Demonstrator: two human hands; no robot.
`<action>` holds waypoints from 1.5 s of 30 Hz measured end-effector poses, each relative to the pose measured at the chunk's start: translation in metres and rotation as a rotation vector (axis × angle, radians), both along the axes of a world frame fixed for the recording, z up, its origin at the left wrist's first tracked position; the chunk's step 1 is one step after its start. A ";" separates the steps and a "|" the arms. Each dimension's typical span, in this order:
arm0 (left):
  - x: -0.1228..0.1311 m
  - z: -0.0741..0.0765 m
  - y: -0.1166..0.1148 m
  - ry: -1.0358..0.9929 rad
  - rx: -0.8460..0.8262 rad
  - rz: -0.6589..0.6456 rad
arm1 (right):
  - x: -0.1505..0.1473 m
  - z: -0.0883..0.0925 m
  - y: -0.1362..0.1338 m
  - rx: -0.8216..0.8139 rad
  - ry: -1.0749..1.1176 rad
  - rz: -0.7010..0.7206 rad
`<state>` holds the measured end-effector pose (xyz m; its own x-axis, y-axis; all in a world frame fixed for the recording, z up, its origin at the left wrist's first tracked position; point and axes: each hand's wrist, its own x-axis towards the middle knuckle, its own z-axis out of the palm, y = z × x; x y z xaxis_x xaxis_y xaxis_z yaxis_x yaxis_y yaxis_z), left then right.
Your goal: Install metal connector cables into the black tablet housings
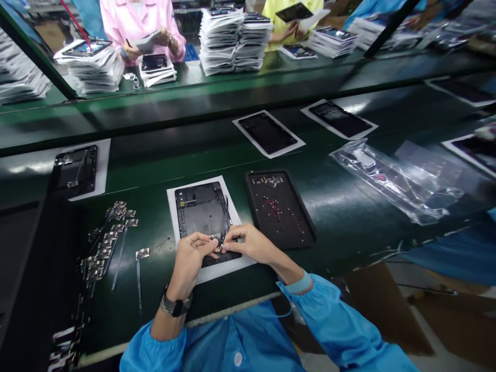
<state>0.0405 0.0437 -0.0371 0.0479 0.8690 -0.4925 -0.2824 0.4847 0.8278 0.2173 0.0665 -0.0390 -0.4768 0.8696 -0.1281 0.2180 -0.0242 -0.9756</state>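
Observation:
A black tablet frame [201, 212] lies on a white sheet [173, 199] on the green bench in front of me. My left hand [189, 258] and my right hand [248, 242] meet at its near edge. Both pinch a small circuit board with a flex cable [219, 242] against the frame. A black watch sits on my left wrist. A black tray [279, 209] with small red-marked parts lies just right of the frame.
Several small boards with flex cables [110, 237] lie to the left. More frames on white sheets [267, 133] rest on the belt behind. A crumpled plastic bag [391, 178] lies right. Across the bench, people in pink and yellow handle stacked sheets [232, 39].

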 end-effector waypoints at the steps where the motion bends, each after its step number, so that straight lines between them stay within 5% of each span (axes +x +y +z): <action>1: -0.001 0.001 0.001 -0.007 -0.007 -0.008 | 0.000 0.001 0.000 0.000 0.003 0.002; 20: 0.001 0.004 0.002 0.055 -0.026 -0.049 | 0.000 0.003 0.001 -0.018 -0.021 0.014; 23: -0.011 0.017 0.002 0.185 -0.022 -0.154 | 0.000 0.004 0.002 -0.041 -0.026 0.029; 26: -0.030 0.037 0.008 0.535 0.078 -0.284 | 0.000 0.006 0.001 -0.040 -0.043 -0.026; 30: -0.051 0.049 0.051 1.140 0.330 -0.346 | -0.002 0.009 -0.001 0.047 -0.090 -0.101; 33: -0.056 0.041 0.105 1.348 0.428 -0.402 | -0.003 0.008 -0.004 0.145 -0.124 -0.162; 38: -0.056 0.033 0.167 1.282 0.398 -0.572 | 0.000 0.010 -0.005 0.144 -0.083 -0.206; 45: -0.055 0.037 0.195 1.128 0.409 -0.758 | 0.005 0.016 -0.004 0.136 -0.073 -0.284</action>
<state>-0.0147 0.2385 0.0001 0.3160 0.8990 -0.3034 0.8298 -0.1068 0.5478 0.2221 0.0627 -0.0233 -0.2065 0.9781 -0.0268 0.2909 0.0352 -0.9561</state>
